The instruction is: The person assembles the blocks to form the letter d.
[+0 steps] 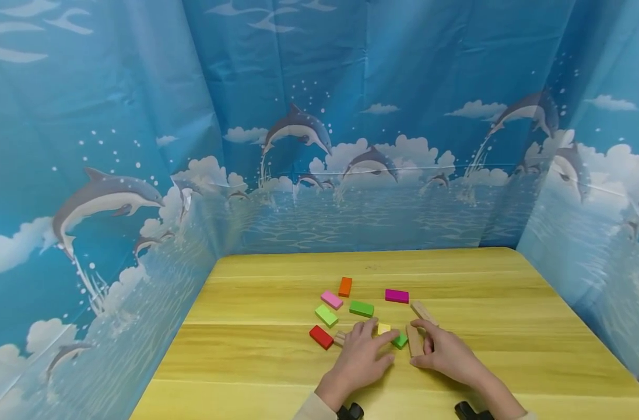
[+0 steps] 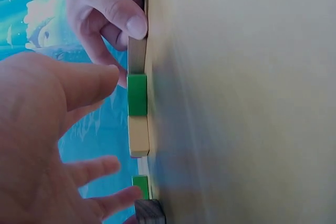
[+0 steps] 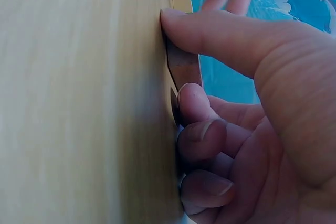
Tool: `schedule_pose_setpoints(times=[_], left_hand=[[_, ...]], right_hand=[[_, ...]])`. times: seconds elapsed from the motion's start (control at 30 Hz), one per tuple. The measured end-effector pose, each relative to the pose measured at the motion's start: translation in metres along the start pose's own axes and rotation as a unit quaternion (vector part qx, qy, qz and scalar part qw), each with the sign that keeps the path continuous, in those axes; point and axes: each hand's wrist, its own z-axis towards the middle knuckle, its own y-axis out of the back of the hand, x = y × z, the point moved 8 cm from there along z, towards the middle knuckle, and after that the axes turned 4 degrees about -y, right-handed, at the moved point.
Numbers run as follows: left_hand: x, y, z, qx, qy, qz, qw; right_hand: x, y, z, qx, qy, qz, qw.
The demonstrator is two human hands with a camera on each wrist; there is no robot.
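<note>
My right hand (image 1: 448, 353) pinches a plain wooden block (image 1: 414, 341) lengthwise, thumb at its near end and a finger at its far end; the block lies on the table. Directly left of it is a small green block (image 1: 400, 340), with a yellow block (image 1: 384, 329) beyond. Over these my left hand (image 1: 358, 356) is spread, its fingers loose and holding nothing. In the left wrist view, the green block (image 2: 137, 95) sits against the wooden block (image 2: 137, 56). Another wooden block (image 1: 340, 338) is partly hidden behind the left hand.
Left of the hands lie a red block (image 1: 321, 337), a light green block (image 1: 326, 315) and a pink block (image 1: 332, 300). Farther back are orange (image 1: 345, 287), green (image 1: 361, 308) and magenta blocks (image 1: 396, 296). One wooden block (image 1: 424, 313) lies beyond the right hand. A dolphin-print curtain (image 1: 309, 221) surrounds the table.
</note>
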Motion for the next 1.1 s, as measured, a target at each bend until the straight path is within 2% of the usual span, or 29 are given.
schedule_pose_setpoints(times=[0.4,0.6,0.77,0.93,1.1], left_hand=[[-0.012,-0.009,0.002,0.053,-0.072,0.026,0.9956],[-0.012,-0.009,0.002,0.061,-0.077,0.037,0.9945],[-0.011,-0.010,-0.004,0.068,-0.077,0.030,0.9943],[-0.010,-0.007,-0.010,0.061,-0.072,0.020,0.9954],[-0.013,-0.007,-0.015,0.063,-0.081,0.021,0.9945]], right_hand=[[0.016,-0.004,-0.003,-0.013,0.033,-0.007,0.9994],[0.023,-0.008,-0.001,-0.016,0.036,-0.001,0.9992],[0.025,-0.018,0.001,0.000,0.030,0.011,0.9995],[0.031,-0.022,0.002,0.004,0.043,0.006,0.9990],[0.031,-0.025,-0.002,0.018,0.049,-0.001,0.9986]])
